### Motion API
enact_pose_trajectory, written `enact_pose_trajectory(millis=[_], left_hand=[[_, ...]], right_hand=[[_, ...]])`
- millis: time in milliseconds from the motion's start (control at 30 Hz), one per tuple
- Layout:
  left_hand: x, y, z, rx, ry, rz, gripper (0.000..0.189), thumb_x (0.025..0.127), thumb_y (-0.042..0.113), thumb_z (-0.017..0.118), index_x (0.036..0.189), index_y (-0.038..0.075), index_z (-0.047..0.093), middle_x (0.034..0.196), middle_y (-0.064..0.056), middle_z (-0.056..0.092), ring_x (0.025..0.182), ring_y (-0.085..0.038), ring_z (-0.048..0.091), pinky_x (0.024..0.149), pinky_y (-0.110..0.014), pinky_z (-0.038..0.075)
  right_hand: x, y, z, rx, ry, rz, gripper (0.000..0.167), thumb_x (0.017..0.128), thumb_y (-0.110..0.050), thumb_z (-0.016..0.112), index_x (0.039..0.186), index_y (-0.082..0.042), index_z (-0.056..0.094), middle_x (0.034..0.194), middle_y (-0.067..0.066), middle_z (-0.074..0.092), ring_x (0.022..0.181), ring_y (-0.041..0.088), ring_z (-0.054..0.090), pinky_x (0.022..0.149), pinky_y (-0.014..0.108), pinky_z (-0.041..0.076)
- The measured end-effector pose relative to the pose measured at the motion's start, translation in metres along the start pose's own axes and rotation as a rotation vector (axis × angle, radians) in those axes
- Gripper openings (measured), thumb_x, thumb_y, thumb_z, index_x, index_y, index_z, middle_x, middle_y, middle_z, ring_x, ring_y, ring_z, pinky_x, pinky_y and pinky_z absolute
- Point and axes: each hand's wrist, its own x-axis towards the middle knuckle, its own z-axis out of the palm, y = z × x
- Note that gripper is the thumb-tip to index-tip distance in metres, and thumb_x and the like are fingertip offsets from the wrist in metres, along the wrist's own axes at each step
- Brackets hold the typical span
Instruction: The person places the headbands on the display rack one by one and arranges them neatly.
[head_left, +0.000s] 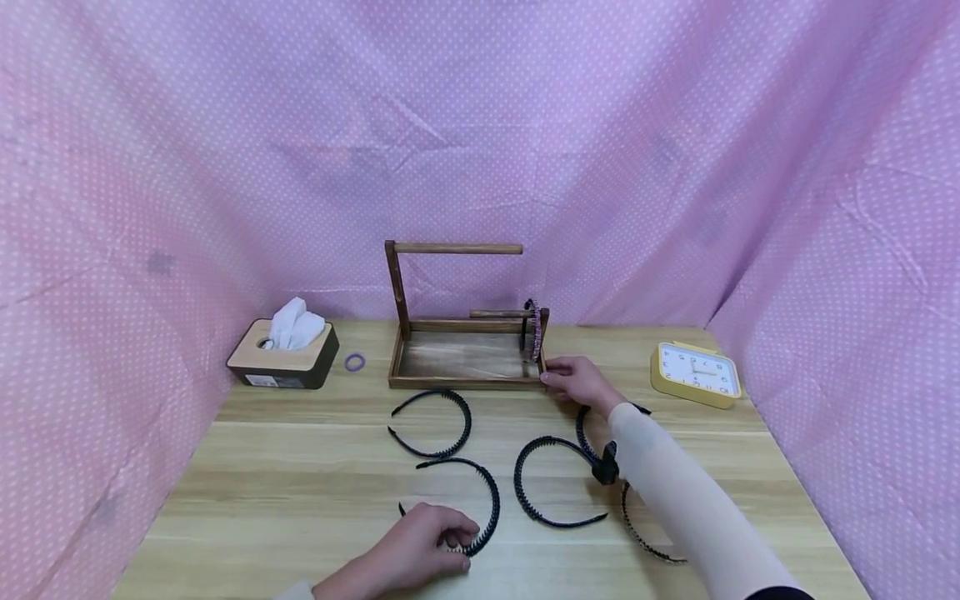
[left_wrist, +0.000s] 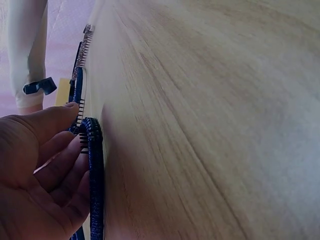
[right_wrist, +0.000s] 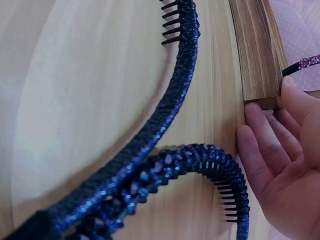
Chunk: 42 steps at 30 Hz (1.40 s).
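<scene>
My left hand (head_left: 420,546) is at a black toothed headband (head_left: 491,492) on the near side of the table. In the left wrist view, the loosely bent fingers (left_wrist: 62,172) lie beside its band, with a gap below the thumb. At the back, my right hand (head_left: 581,382) grips the right front corner of a brown wooden rack (head_left: 442,383), its thumb against the side and its fingers at the end. A headband with pinkish beads (head_left: 536,333) hangs on the rack's lower bar (head_left: 495,314). The upper bar (head_left: 457,248) is bare.
More dark headbands lie on the table: one left of centre (head_left: 467,417), one right of centre (head_left: 519,475), others partly under the right arm. A tissue box (head_left: 281,358) and a purple ring (head_left: 355,362) stand left, a yellow clock (head_left: 693,372) right. Pink dotted cloth surrounds the table.
</scene>
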Motion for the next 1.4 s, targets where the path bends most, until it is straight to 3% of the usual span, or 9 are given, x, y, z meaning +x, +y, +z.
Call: enact_pose_trajectory(millis=[433,667,1000,1233,1400], left_hand=[[0.003,0.007,0.004,0.125,0.014,0.017,0.033,0.077,0.016,0.087,0.109,0.012,0.079,0.089,0.018,0.067,0.08,0.007,0.057,0.073,-0.018,0.052],[0.004,0.009,0.007,0.175,0.005,-0.014,0.031,0.078,0.014,0.085,0.109,0.013,0.08,0.086,0.02,0.063,0.076,0.008,0.053,0.07,-0.017,0.049],[0.001,0.008,0.008,0.239,0.015,0.037,0.027,0.08,0.011,0.081,0.107,0.017,0.081,0.085,0.021,0.063,0.076,0.009,0.051,0.07,-0.015,0.047],[-0.002,0.013,0.005,0.368,0.076,0.189,0.025,0.08,0.011,0.078,0.103,0.021,0.081,0.079,0.02,0.057,0.072,0.009,0.047,0.065,-0.01,0.04],[-0.004,0.019,-0.004,0.366,0.147,0.231,0.022,0.081,0.012,0.078,0.103,0.019,0.08,0.083,0.018,0.061,0.076,0.008,0.051,0.068,-0.01,0.043]], right_hand=[[0.001,-0.011,0.001,-0.072,0.011,0.01,0.048,0.101,-0.017,0.068,0.143,0.003,0.056,0.133,0.023,0.066,0.108,0.028,0.071,0.077,0.038,0.063],[0.002,-0.009,0.004,-0.058,0.004,0.008,0.044,0.101,-0.015,0.066,0.141,0.004,0.057,0.132,0.024,0.067,0.109,0.03,0.07,0.076,0.039,0.062],[0.0,-0.009,0.006,-0.069,-0.003,0.007,0.046,0.101,-0.015,0.066,0.142,0.004,0.056,0.134,0.024,0.065,0.107,0.027,0.071,0.075,0.037,0.063],[0.0,-0.009,0.003,-0.067,0.013,0.001,0.047,0.101,-0.016,0.067,0.142,0.004,0.056,0.133,0.024,0.066,0.108,0.032,0.071,0.074,0.039,0.063],[0.0,-0.011,0.001,-0.069,0.016,0.004,0.049,0.101,-0.018,0.067,0.143,0.004,0.055,0.134,0.025,0.065,0.107,0.032,0.071,0.074,0.038,0.063]])
